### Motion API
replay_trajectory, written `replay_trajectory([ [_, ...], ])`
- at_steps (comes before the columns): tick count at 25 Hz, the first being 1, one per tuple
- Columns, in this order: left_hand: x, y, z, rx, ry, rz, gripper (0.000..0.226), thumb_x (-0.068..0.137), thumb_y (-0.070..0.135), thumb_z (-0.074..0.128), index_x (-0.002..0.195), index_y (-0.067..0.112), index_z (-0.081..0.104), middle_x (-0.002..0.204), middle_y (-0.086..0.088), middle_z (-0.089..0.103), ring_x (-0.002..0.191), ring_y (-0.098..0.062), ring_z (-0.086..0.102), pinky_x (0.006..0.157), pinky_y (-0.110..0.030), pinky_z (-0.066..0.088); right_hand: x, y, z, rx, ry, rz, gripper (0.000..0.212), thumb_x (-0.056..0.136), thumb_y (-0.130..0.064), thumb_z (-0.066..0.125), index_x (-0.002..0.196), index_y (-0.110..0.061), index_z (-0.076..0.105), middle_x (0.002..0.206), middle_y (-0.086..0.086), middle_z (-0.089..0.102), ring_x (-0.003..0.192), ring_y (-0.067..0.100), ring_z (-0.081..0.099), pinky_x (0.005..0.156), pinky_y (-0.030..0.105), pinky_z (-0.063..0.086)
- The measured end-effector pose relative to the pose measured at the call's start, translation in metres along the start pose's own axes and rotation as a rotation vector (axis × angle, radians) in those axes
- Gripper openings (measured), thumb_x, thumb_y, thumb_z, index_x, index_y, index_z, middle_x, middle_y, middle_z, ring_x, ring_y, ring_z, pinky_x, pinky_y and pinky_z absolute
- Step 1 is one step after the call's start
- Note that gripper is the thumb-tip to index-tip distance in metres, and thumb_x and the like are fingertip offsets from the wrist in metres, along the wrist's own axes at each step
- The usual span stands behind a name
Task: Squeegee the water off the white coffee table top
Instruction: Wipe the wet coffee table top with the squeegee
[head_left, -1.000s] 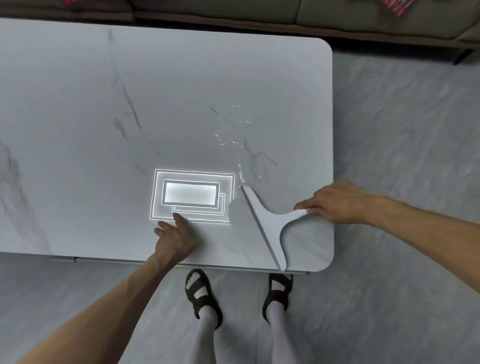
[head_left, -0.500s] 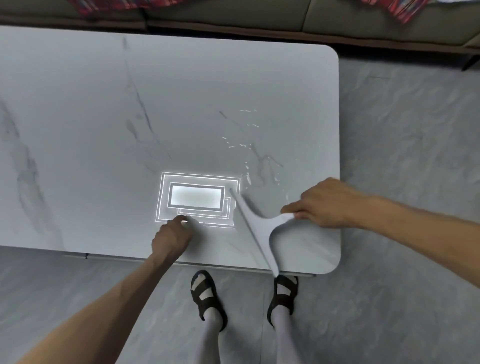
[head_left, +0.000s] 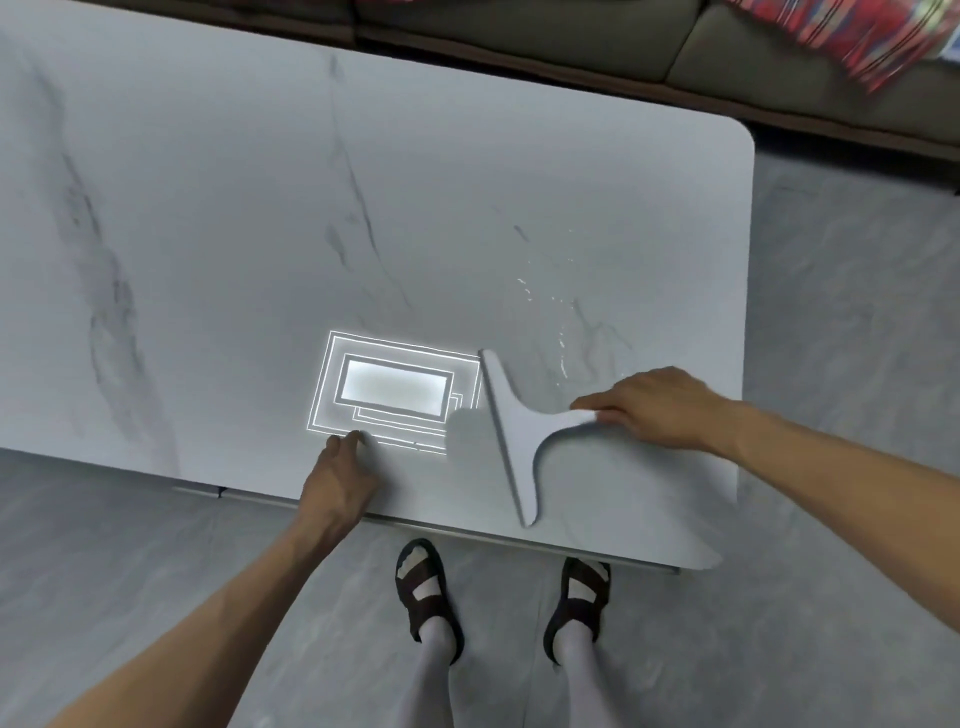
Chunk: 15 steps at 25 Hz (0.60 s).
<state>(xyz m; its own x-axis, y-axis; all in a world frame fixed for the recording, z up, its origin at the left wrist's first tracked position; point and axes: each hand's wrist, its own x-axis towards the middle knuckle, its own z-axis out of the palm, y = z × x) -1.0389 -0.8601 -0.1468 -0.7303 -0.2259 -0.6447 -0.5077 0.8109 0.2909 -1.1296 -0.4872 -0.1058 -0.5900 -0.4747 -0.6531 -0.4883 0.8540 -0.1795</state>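
Observation:
The white marble-veined coffee table top (head_left: 218, 218) fills most of the view. A white T-shaped squeegee (head_left: 511, 431) lies blade-down on it near the front right corner, its blade running from front to back. My right hand (head_left: 654, 408) grips the squeegee's handle from the right. Small water droplets (head_left: 550, 312) glint on the table just behind and right of the blade. My left hand (head_left: 340, 480) rests on the table's front edge, fingers curled under, holding nothing.
A ceiling light's bright rectangular reflection (head_left: 395, 389) sits left of the squeegee. A dark sofa (head_left: 519, 36) with a red patterned cloth (head_left: 852, 36) stands behind the table. Grey floor (head_left: 852, 291) lies to the right. My sandalled feet (head_left: 426, 587) stand at the front edge.
The squeegee has slid left across the table with my right hand, its blade turning closer to front-to-back. My left hand's fingers have curled under from a flatter pose.

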Motion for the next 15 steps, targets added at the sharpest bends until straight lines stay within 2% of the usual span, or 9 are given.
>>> replay_trajectory([
  [2, 0.003, 0.004, -0.004, 0.029, -0.022, 0.010, 0.050, 0.088, 0.008, 0.051, 0.138, 0.013, 0.044, 0.133, -0.016, 0.051, 0.115, -0.035, 0.054, 0.090, -0.035, 0.043, -0.015, 0.034, -0.012, -0.027, 0.030, 0.144, 0.036, 0.099, -0.053, 0.028, 0.132, -0.060, 0.039, 0.128, -0.015, 0.063, 0.113, 0.019, 0.060, 0.080, 0.033, 0.043],
  [4, 0.005, 0.009, -0.013, 0.011, -0.041, 0.019, 0.044, 0.091, 0.012, 0.045, 0.136, 0.014, 0.046, 0.130, -0.016, 0.056, 0.115, -0.036, 0.056, 0.093, -0.035, 0.043, -0.033, 0.055, -0.029, -0.057, 0.033, 0.271, 0.034, 0.099, -0.053, 0.028, 0.130, -0.061, 0.040, 0.126, -0.017, 0.064, 0.109, 0.020, 0.062, 0.076, 0.033, 0.047],
  [7, 0.009, 0.019, -0.034, -0.058, -0.044, 0.007, 0.043, 0.094, 0.018, 0.042, 0.137, 0.014, 0.046, 0.126, -0.019, 0.062, 0.115, -0.037, 0.058, 0.091, -0.035, 0.045, -0.050, 0.045, -0.053, -0.077, 0.051, 0.295, 0.032, 0.098, -0.057, 0.026, 0.126, -0.061, 0.040, 0.117, -0.015, 0.068, 0.099, 0.018, 0.065, 0.070, 0.032, 0.050],
  [9, 0.010, 0.020, -0.046, -0.107, -0.022, 0.003, 0.044, 0.094, 0.017, 0.042, 0.138, 0.014, 0.045, 0.123, -0.020, 0.064, 0.112, -0.037, 0.059, 0.089, -0.035, 0.045, -0.041, 0.006, -0.054, -0.045, 0.068, 0.187, 0.033, 0.097, -0.058, 0.026, 0.129, -0.061, 0.035, 0.116, -0.014, 0.068, 0.100, 0.018, 0.065, 0.070, 0.032, 0.046],
  [11, 0.010, 0.011, -0.055, -0.161, 0.008, -0.033, 0.042, 0.094, 0.018, 0.042, 0.136, 0.014, 0.046, 0.119, -0.020, 0.065, 0.107, -0.037, 0.060, 0.083, -0.034, 0.045, -0.010, -0.051, -0.042, 0.008, 0.044, 0.001, 0.036, 0.098, -0.056, 0.028, 0.133, -0.058, 0.033, 0.114, -0.009, 0.068, 0.101, 0.021, 0.065, 0.070, 0.033, 0.043],
  [13, 0.011, -0.005, -0.059, -0.176, 0.019, -0.096, 0.042, 0.094, 0.018, 0.042, 0.136, 0.015, 0.046, 0.116, -0.019, 0.066, 0.103, -0.037, 0.060, 0.077, -0.031, 0.042, 0.030, -0.109, -0.026, 0.042, 0.007, -0.166, 0.037, 0.100, -0.052, 0.030, 0.136, -0.055, 0.036, 0.112, -0.002, 0.068, 0.098, 0.025, 0.064, 0.069, 0.033, 0.040],
  [15, 0.016, -0.019, -0.059, -0.152, 0.025, -0.167, 0.046, 0.091, 0.015, 0.041, 0.137, 0.015, 0.044, 0.119, -0.019, 0.065, 0.106, -0.038, 0.060, 0.078, -0.031, 0.041, 0.064, -0.154, -0.012, 0.065, -0.033, -0.285, 0.037, 0.102, -0.047, 0.030, 0.138, -0.052, 0.039, 0.106, 0.001, 0.067, 0.091, 0.027, 0.063, 0.070, 0.034, 0.044],
])
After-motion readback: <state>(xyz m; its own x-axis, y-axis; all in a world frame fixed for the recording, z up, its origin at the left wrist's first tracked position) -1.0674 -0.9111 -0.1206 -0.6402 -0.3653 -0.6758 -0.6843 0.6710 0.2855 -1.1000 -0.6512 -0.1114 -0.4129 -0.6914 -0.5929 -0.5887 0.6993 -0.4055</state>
